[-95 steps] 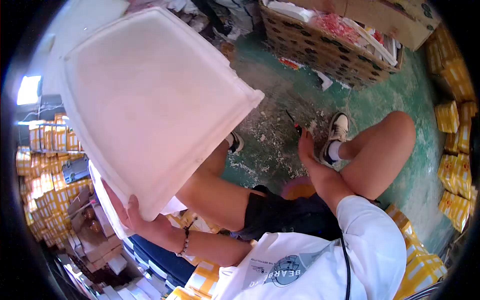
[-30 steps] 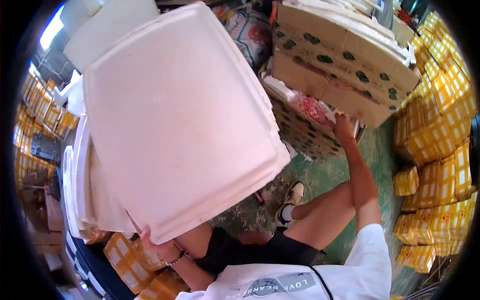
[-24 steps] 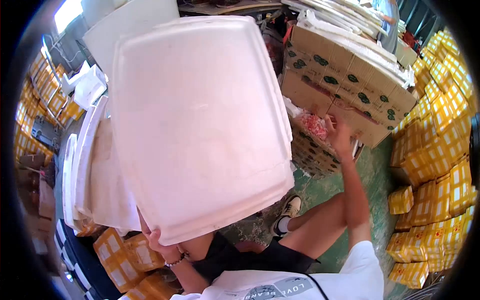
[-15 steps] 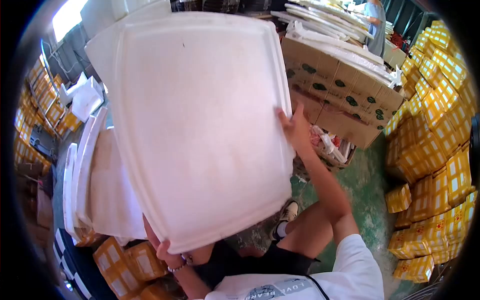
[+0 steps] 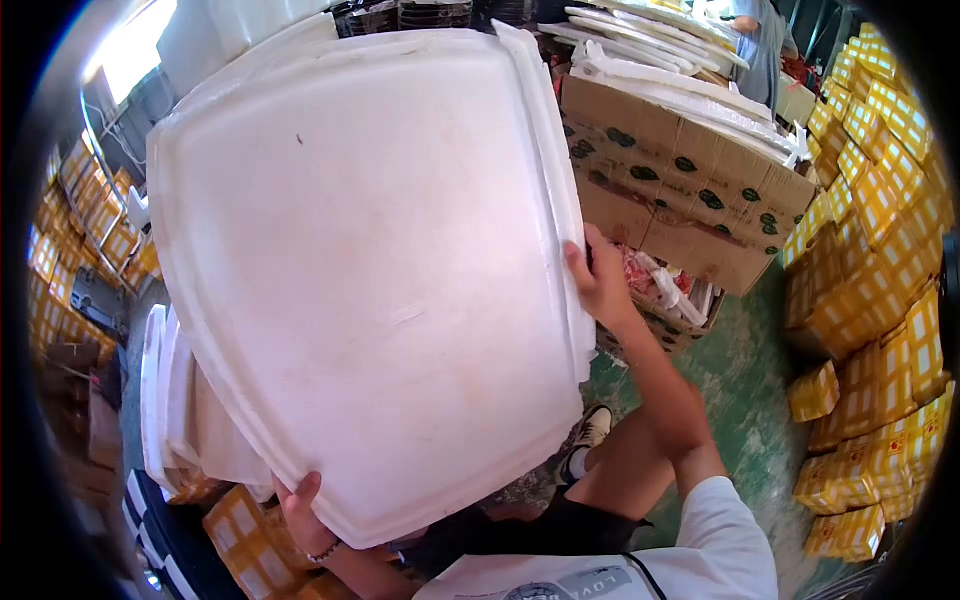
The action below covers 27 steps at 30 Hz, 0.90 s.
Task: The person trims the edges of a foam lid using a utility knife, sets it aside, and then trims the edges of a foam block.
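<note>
A large white foam lid (image 5: 370,270) with a raised rim fills the middle of the head view, tilted in front of my body. My left hand (image 5: 303,510) grips its lower left corner, thumb on top and fingers hidden underneath. On the right edge, my right hand (image 5: 603,278) is closed with the thumb on the rim and the other fingers behind. Along that side a second foam edge (image 5: 550,140) shows beneath the top lid, so more than one piece seems stacked. How many pieces lie below is hidden.
Beyond my right hand stands a cardboard box (image 5: 690,190) with foam sheets (image 5: 660,40) piled above it. Yellow-taped boxes (image 5: 880,250) are stacked along the right. More foam panels (image 5: 180,400) lean at the left, near a yellow-taped box (image 5: 245,535). Another person (image 5: 760,50) stands at the back.
The top foam lid has shifted left and down, uncovering the foam edge on the right. My left hand moved down and left with it; my right hand moved slightly down.
</note>
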{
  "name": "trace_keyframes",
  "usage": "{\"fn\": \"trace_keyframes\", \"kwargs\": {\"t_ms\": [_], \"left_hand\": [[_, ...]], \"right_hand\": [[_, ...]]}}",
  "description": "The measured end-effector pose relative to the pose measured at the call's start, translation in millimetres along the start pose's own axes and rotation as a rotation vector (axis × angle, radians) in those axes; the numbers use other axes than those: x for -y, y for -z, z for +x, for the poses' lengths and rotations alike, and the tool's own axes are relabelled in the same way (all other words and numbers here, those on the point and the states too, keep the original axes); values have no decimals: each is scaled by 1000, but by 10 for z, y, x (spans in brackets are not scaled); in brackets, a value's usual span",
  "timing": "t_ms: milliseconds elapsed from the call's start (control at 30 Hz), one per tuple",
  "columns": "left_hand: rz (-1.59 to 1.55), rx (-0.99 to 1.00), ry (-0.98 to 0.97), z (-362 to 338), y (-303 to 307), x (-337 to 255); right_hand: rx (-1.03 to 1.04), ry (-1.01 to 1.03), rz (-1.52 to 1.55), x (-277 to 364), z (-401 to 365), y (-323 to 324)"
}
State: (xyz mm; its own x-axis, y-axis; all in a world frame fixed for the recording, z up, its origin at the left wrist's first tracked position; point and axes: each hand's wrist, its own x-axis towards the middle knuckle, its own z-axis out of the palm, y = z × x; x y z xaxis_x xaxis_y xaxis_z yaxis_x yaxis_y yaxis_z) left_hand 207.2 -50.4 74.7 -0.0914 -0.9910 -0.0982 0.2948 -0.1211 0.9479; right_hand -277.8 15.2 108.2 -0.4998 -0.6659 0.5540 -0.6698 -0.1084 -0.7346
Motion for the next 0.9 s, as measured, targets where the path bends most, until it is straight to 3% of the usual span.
{"fn": "trace_keyframes", "kwargs": {"t_ms": [233,433,600,667,733,767,800,867,900], "left_hand": [[-84,-31,41,18,50,53],[-122,83,71,89,81,101],[-81,67,39,215,158,241],[-67,81,62,220,155,240],[-117,84,28,162,-28,188],[-116,96,33,182,35,210],[-110,64,104,191,143,233],[-106,30,172,199,233,266],[-115,40,178,176,231,260]], "right_hand": [[183,-169,360,-246,-12,29],[198,-353,499,-293,-8,92],[115,-442,704,-210,11,51],[163,-718,567,-298,84,155],[191,-276,1241,-508,172,213],[60,-418,1121,-479,207,300],[50,-416,1115,-537,229,356],[-194,-410,486,-646,261,415],[-184,-386,546,-655,253,468]]}}
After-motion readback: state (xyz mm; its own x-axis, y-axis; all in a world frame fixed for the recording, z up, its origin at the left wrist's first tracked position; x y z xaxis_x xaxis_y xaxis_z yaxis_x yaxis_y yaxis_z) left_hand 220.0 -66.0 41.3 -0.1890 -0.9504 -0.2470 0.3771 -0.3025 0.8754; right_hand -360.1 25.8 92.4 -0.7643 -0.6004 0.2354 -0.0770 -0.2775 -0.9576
